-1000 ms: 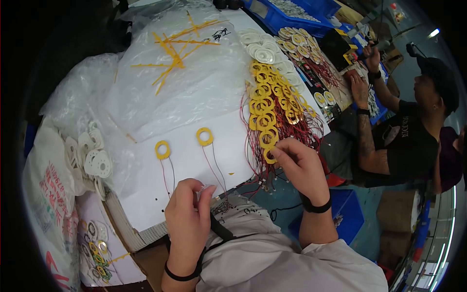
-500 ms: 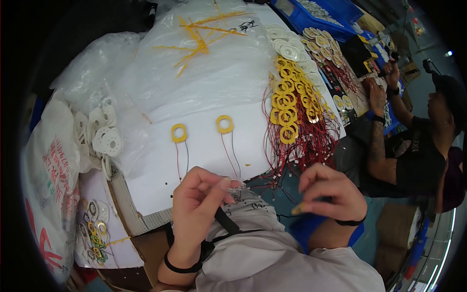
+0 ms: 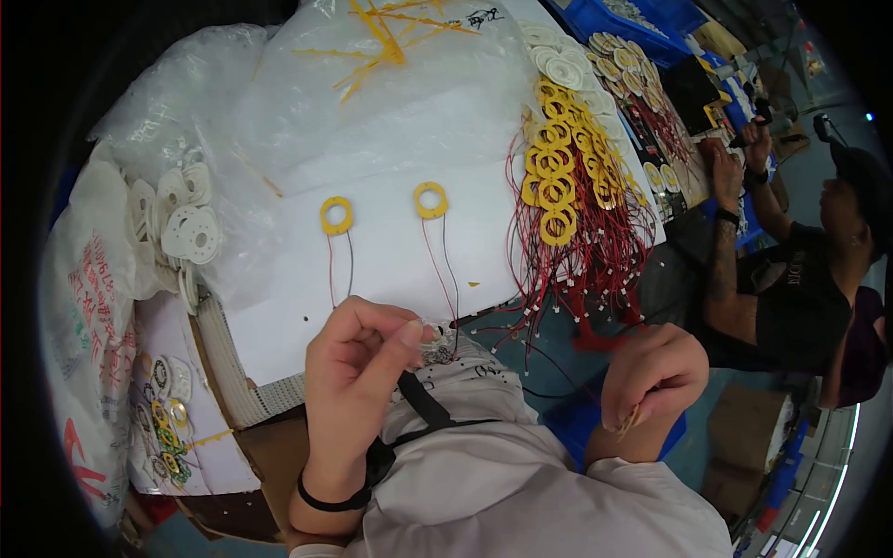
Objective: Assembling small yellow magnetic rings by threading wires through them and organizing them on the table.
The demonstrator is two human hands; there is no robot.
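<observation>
My left hand is closed in a pinch above my lap, at the table's near edge. A small clear or whitish bit shows at its fingertips, too small to name. My right hand is off to the right, past the table edge, its fingers curled down round a small tan strip. Ahead of my left hand, two flat yellow rings lie apart on the white sheet: a left ring and a right ring. Each has a red and a dark wire running toward me.
Many yellow rings with tangled red and black wires overlap at the table's right. White discs and plastic bags lie left. Yellow strips lie on clear film. A co-worker sits at right.
My right hand has turned fingers-down and moved slightly right with the tan strip. My left hand keeps its pinch. The view has shifted, so the table sits a little higher.
</observation>
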